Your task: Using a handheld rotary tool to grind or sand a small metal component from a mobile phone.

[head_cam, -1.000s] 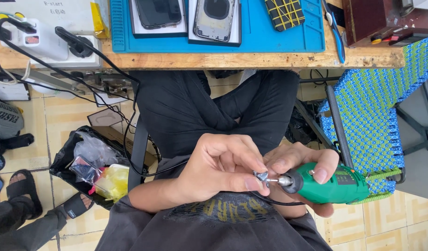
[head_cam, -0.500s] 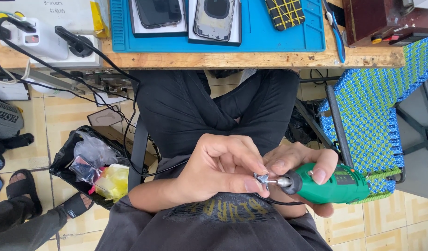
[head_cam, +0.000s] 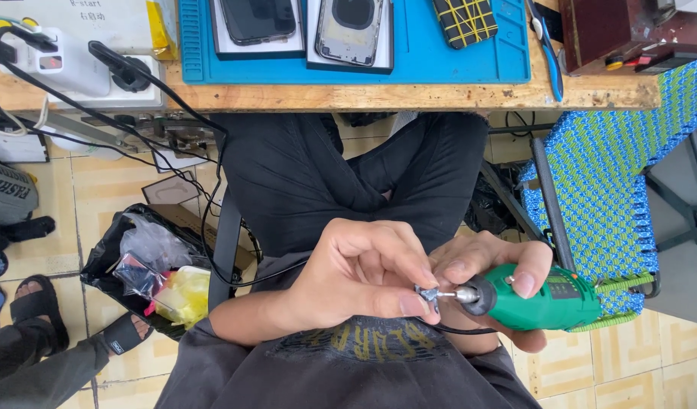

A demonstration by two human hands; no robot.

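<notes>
Seated, both hands over the lap, below the bench (head_cam: 379, 97) edge. Right hand (head_cam: 489, 284) is wrapped around a green rotary tool (head_cam: 542, 297), thumb on its body, metal nose pointing left. Left hand (head_cam: 364, 276) pinches a small metal bit (head_cam: 427, 293) between fingertips, right at the tool's nose. Blue mat (head_cam: 424, 64) on the bench carries phone parts.

left hand (head_cam: 364, 276): curled over the lap, thumb and fingertips pinched shut in a small grip; forearm bare, angled in from lower left | right hand (head_cam: 489, 291): fingers wrapped closed (thumb laid flat on top); both hands touching at the fingertips
</notes>
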